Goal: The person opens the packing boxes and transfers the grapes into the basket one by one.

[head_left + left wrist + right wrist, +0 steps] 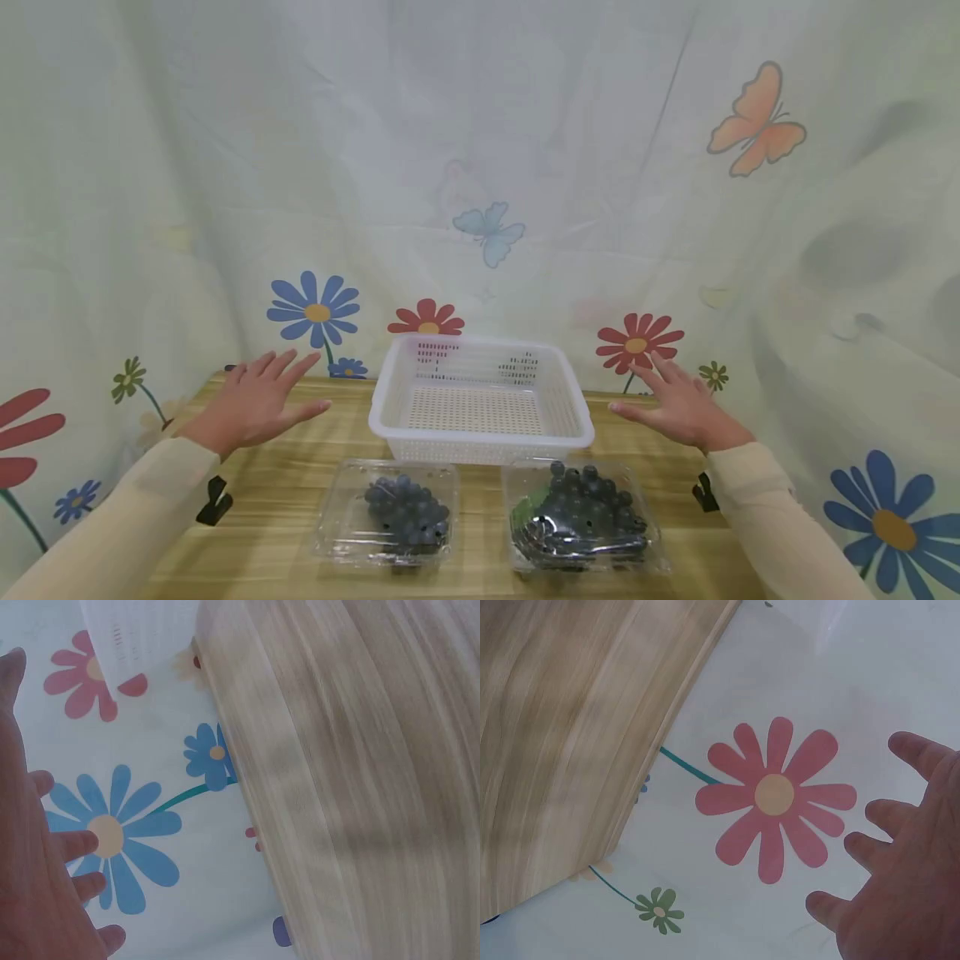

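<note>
My left hand (258,400) is held out above the left side of the table, fingers spread and holding nothing. On the other side my right hand (681,406) hovers in the same way, its fingers apart. Between them, toward the back, stands a white plastic basket (480,437) with perforated walls and floor, with nothing inside. In front of it are two clear plastic boxes. The left box (337,508) contains a small bunch of dark grapes (408,512); the right box (652,554) contains a larger bunch of dark grapes (588,508) with a green patch at its left.
The wood-grain table (285,517) ends just behind the basket. A pale curtain (390,150) printed with flowers and butterflies hangs behind it and along both sides. Black clips (215,502) show beside both forearms.
</note>
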`<state>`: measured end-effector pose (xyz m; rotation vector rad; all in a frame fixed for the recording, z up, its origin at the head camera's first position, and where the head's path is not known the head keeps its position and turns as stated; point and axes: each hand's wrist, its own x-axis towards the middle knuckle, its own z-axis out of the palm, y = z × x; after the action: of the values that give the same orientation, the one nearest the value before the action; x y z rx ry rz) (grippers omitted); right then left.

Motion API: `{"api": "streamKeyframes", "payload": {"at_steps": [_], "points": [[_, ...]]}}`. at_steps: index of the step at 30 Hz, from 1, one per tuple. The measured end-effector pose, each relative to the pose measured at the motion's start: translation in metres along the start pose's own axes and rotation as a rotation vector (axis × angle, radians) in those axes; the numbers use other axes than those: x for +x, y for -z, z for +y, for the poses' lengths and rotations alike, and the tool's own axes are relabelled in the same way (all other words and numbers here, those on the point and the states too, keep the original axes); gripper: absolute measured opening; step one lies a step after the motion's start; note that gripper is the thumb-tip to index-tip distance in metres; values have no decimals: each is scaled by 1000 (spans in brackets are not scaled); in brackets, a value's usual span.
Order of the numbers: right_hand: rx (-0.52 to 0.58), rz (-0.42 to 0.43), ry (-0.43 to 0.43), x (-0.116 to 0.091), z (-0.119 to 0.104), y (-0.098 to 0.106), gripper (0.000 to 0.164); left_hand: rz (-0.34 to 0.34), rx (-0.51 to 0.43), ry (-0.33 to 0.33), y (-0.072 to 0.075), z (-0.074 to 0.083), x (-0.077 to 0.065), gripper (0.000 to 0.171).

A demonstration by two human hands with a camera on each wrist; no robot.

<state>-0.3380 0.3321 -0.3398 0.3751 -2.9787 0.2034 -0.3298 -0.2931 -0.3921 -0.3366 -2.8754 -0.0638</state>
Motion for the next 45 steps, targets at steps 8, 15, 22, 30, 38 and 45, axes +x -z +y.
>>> {"api": "streamKeyframes", "payload": {"at_steps": [8, 15, 22, 30, 38, 45], "points": [[28, 59, 70, -5, -6, -5, 92, 30, -6, -34, -7, 3, -10, 92], [39, 83, 112, -10, -14, -12, 96, 56, -39, -75, -8, 8, -19, 89], [76, 92, 113, -16, -25, -16, 92, 56, -110, -80, -10, 13, -26, 86], [147, 85, 160, -23, -41, -14, 89, 55, -199, -65, -11, 18, -33, 82], [154, 114, 190, -30, -51, -14, 83, 45, -303, -48, -12, 25, -40, 80], [175, 129, 256, -36, -63, -15, 76, -54, -551, 23, -19, 30, -43, 77]]}}
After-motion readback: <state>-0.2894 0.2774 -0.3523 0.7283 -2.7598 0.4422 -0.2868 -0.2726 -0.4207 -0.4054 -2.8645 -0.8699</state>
